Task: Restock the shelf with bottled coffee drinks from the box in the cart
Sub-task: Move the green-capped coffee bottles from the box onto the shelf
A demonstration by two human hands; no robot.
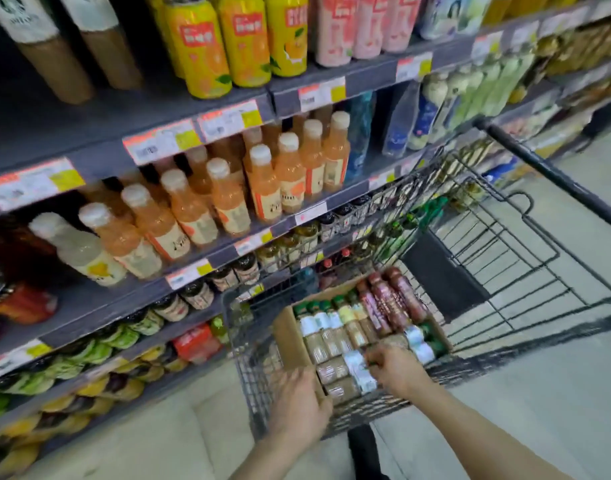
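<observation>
Head view: cart [248, 358] holds box [290, 337] — coffee bottles [332, 339] inside.

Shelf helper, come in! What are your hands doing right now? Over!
Left hand flat on box edge. Right hand curled on a bottle in the box. Nothing blocking. Over.

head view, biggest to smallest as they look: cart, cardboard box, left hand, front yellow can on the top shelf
1. cart
2. cardboard box
3. yellow can and left hand: they look about alike, and the wide-angle view makes it unsure, so I have not ranked them.
</observation>
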